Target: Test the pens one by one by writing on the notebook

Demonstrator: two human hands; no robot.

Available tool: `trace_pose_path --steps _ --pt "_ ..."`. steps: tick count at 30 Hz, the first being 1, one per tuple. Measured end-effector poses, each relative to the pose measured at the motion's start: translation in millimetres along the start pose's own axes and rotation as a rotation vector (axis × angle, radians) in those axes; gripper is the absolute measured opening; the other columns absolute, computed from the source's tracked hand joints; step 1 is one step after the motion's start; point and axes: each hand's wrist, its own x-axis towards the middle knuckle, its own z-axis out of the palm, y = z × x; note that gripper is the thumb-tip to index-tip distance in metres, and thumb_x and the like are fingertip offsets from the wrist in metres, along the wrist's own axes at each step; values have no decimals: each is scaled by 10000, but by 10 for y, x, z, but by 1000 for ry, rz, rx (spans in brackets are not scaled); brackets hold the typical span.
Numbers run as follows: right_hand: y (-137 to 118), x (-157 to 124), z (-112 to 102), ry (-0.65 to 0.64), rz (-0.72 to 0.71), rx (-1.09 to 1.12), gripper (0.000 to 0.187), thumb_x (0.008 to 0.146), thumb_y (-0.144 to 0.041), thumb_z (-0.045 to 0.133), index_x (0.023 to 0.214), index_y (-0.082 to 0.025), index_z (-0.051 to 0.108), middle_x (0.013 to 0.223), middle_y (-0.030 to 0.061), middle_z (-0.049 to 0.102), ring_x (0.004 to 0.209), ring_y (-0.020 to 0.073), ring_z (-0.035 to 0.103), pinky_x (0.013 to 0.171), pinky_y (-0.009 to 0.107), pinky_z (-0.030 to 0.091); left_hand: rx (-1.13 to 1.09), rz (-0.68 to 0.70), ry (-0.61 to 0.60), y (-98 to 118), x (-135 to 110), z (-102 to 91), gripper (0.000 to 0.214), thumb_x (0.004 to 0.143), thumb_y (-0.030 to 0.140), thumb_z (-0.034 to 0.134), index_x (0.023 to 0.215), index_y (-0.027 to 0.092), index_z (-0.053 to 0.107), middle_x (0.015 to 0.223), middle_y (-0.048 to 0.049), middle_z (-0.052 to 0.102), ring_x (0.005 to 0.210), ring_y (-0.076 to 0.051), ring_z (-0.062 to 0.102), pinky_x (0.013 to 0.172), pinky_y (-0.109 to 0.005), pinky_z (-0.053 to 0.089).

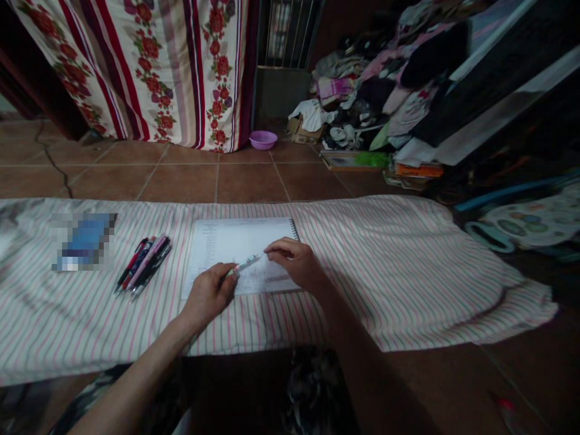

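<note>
Pen (248, 262) at centre of frame, slanting up to the right, above the lower half of the pad (244, 234). Left hand (211, 294): grip pinching the pen, thumb against fingers. Right hand (298, 263): thumb and fingertips drawn together by the pen's far end; cannot tell whether that grip pinches a small part or only meets the tip.

Step in hand, as judged: two-handed handling of the pen at its far end, not writing. Next move, as judged, calls for a steady left grip and small, fine motion from the right fingertips.

Hard to make out: near end of pen, hidden in the left hand; pad's lower right corner, behind the right wrist; print down pad's left margin, too small to read. Blue item (88, 238), left of frame, pixelated. Loose pens (147, 261), left of pad on the striped cloth (385, 272), overlap; exact count unclear.
</note>
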Motion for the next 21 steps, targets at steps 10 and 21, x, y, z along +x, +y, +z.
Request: trace_pose_path --steps 10,21 --pt "-2 -3 6 -12 -99 -119 124 758 -96 589 758 -182 679 748 22 657 707 121 588 635 229 434 52 71 5 -9 -8 17 265 870 289 440 1008 155 623 863 -67 675 803 -188 638 718 -305 501" --pt "6 -10 14 -47 -106 -109 139 754 -79 592 763 -181 685 740 20 653 701 119 589 640 229 435 90 84 -4 -8 1 19 258 875 272 432 1004 154 622 861 -65 671 811 -184 634 714 -291 499"
